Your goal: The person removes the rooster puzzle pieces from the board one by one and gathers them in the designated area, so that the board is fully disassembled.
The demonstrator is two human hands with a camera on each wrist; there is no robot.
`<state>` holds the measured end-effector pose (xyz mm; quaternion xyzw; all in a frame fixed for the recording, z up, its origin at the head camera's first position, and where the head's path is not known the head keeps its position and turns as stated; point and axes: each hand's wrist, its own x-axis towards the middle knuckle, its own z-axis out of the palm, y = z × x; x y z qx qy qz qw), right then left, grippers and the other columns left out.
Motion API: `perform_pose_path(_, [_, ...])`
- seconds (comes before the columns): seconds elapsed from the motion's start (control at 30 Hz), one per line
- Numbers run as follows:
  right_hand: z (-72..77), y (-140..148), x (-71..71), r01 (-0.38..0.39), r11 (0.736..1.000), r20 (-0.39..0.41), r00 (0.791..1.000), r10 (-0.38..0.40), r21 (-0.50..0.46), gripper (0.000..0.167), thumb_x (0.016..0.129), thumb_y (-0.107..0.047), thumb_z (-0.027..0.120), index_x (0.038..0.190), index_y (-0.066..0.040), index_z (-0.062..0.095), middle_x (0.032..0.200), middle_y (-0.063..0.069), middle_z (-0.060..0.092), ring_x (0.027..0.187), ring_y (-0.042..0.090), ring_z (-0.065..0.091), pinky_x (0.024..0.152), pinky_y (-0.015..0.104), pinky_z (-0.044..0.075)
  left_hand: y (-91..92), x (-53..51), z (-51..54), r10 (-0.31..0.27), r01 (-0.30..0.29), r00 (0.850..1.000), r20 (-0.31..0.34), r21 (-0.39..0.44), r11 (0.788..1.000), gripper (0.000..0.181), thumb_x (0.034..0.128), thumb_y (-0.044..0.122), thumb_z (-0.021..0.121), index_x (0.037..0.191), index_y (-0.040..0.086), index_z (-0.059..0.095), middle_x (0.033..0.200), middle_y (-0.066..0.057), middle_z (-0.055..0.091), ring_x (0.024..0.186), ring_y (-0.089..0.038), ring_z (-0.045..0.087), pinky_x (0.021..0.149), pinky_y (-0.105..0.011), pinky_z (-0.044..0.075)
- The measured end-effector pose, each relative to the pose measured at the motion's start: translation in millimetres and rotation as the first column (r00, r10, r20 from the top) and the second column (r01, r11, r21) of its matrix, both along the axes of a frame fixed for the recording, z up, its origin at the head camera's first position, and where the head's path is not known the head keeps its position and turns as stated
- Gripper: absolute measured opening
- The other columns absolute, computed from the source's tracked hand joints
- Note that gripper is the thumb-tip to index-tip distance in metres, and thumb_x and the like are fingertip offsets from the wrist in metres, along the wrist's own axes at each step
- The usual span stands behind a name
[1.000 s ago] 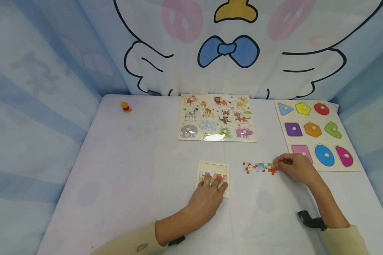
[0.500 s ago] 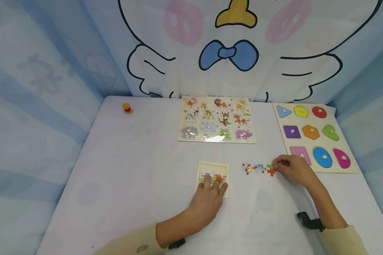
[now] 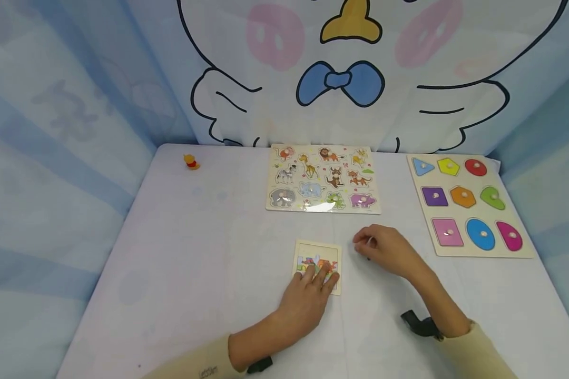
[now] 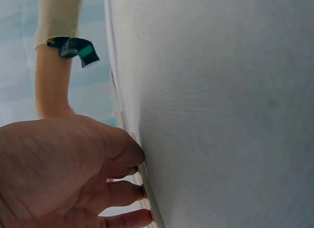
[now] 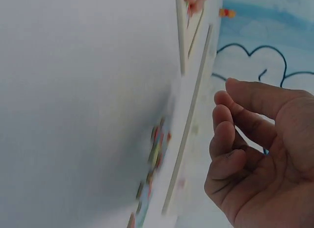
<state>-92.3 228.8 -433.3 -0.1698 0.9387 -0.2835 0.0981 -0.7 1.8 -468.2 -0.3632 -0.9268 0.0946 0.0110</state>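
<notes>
My left hand (image 3: 305,305) rests on the small wooden tray puzzle (image 3: 316,245), its fingers spread over the lower part. Several colourful jigsaw pieces (image 3: 316,260) show inside that tray past the fingertips. In the left wrist view the fingertips of this hand (image 4: 73,164) touch the tray. My right hand (image 3: 390,251) hovers over the table, to the right of the tray. Its fingers (image 5: 223,139) are loosely curled, and nothing shows between them and the thumb. Loose puzzle pieces (image 5: 157,145) lie on the table below it, blurred; in the head view this hand mostly hides them.
A wooden animal puzzle board (image 3: 323,206) lies at the back of the table. On the right is a shape board with knobs (image 3: 476,252). A small yellow-and-red figure (image 3: 191,162) stands at the back left. Patterned curtains (image 3: 341,121) hang behind and at the sides.
My right hand has left the rightmost loose piece and moved left, over the row of loose pieces towards the tray. The left hand stays on the tray.
</notes>
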Motion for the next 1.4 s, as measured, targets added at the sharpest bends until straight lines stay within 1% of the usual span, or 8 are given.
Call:
perform_pose_path(0.17, [-9.3, -46, 0.7, -0.140, 0.989, -0.004, 0.990, 0.140, -0.050, 0.012, 0.087, -0.014, 0.073, 0.098, -0.008, 0.074, 0.080, -0.009, 0.060, 0.069, 0.009, 0.052, 0.063, 0.029, 0.046, 1.7, 0.3, 0.1, 0.016, -0.016, 1.000, -0.015, 0.000, 1.000, 0.055, 0.0927, 0.036, 0.065, 0.144, 0.021, 0.051, 0.147, -0.004, 0.048, 0.112, -0.024, 0.048, 0.077, -0.032, 0.047])
perform_pose_path(0.33, [-16.3, -71, -0.7, -0.194, 0.978, 0.017, 0.980, 0.196, -0.074, 0.009, 0.086, -0.013, 0.074, 0.095, -0.010, 0.075, 0.079, -0.011, 0.059, 0.069, 0.007, 0.053, 0.065, 0.029, 0.046, 2.0, -0.6, 2.1, 0.008, -0.007, 0.999, -0.051, 0.006, 1.000, 0.054, 0.0915, 0.036, 0.066, 0.141, 0.020, 0.053, 0.143, -0.004, 0.051, 0.111, -0.026, 0.050, 0.075, -0.032, 0.050])
perform_pose_path(0.47, [-18.3, -81, -1.5, -0.232, 0.972, -0.006, 0.973, 0.231, -0.032, 0.009, 0.086, -0.015, 0.075, 0.094, -0.010, 0.075, 0.081, -0.010, 0.061, 0.071, 0.006, 0.054, 0.068, 0.030, 0.047, 1.1, -1.3, 2.7, -0.035, 0.037, 0.997, -0.073, 0.017, 0.999, 0.054, 0.0901, 0.037, 0.067, 0.139, 0.016, 0.055, 0.138, -0.008, 0.055, 0.108, -0.027, 0.053, 0.075, -0.032, 0.052])
perform_pose_path(0.63, [-19.0, -82, -0.5, -0.234, 0.972, -0.011, 0.972, 0.234, 0.001, 0.007, 0.088, -0.012, 0.071, 0.092, -0.012, 0.076, 0.083, -0.009, 0.064, 0.072, 0.007, 0.054, 0.070, 0.031, 0.047, 0.4, -3.3, 1.6, -0.073, 0.074, 0.992, -0.101, 0.013, 0.997, 0.053, 0.0902, 0.037, 0.067, 0.138, 0.015, 0.057, 0.132, -0.010, 0.058, 0.100, -0.025, 0.055, 0.073, -0.030, 0.052])
perform_pose_path(0.8, [-20.7, -81, -1.0, -0.233, 0.971, 0.017, 0.972, 0.234, -0.050, 0.015, 0.087, -0.005, 0.064, 0.090, -0.012, 0.076, 0.083, -0.009, 0.064, 0.071, 0.008, 0.053, 0.068, 0.030, 0.046, 0.6, -4.6, 1.5, -0.088, 0.092, 0.987, -0.135, 0.018, 0.996, 0.049, 0.0899, 0.036, 0.067, 0.133, 0.013, 0.061, 0.127, -0.009, 0.061, 0.094, -0.021, 0.056, 0.064, -0.027, 0.050])
perform_pose_path(1.03, [-25.7, -85, -2.2, -0.194, 0.976, 0.053, 0.978, 0.200, -0.099, 0.009, 0.090, -0.011, 0.065, 0.085, -0.011, 0.072, 0.075, -0.009, 0.060, 0.066, 0.008, 0.052, 0.064, 0.029, 0.046, 1.4, -5.2, 2.3, -0.090, 0.097, 0.981, -0.174, 0.034, 0.995, 0.043, 0.0899, 0.033, 0.066, 0.127, 0.013, 0.064, 0.116, -0.006, 0.065, 0.087, -0.017, 0.055, 0.055, -0.024, 0.045])
perform_pose_path(1.17, [-26.4, -87, -2.1, -0.165, 0.982, 0.086, 0.981, 0.173, -0.087, 0.008, 0.089, -0.013, 0.068, 0.081, -0.013, 0.069, 0.070, -0.008, 0.057, 0.063, 0.009, 0.051, 0.062, 0.030, 0.045, 1.6, -6.6, 3.0, -0.099, 0.109, 0.977, -0.187, 0.041, 0.993, 0.038, 0.0901, 0.031, 0.065, 0.124, 0.013, 0.066, 0.111, -0.005, 0.066, 0.093, -0.017, 0.057, 0.058, -0.025, 0.046])
perform_pose_path(1.4, [-26.3, -89, -0.3, -0.162, 0.982, 0.099, 0.980, 0.171, -0.101, 0.009, 0.088, -0.011, 0.070, 0.080, -0.014, 0.067, 0.069, -0.008, 0.057, 0.063, 0.008, 0.052, 0.061, 0.029, 0.046, 1.1, -7.1, 2.8, -0.118, 0.120, 0.974, -0.194, -0.003, 0.993, 0.041, 0.0888, 0.035, 0.065, 0.123, 0.012, 0.065, 0.110, -0.004, 0.066, 0.104, -0.015, 0.058, 0.076, -0.029, 0.041])
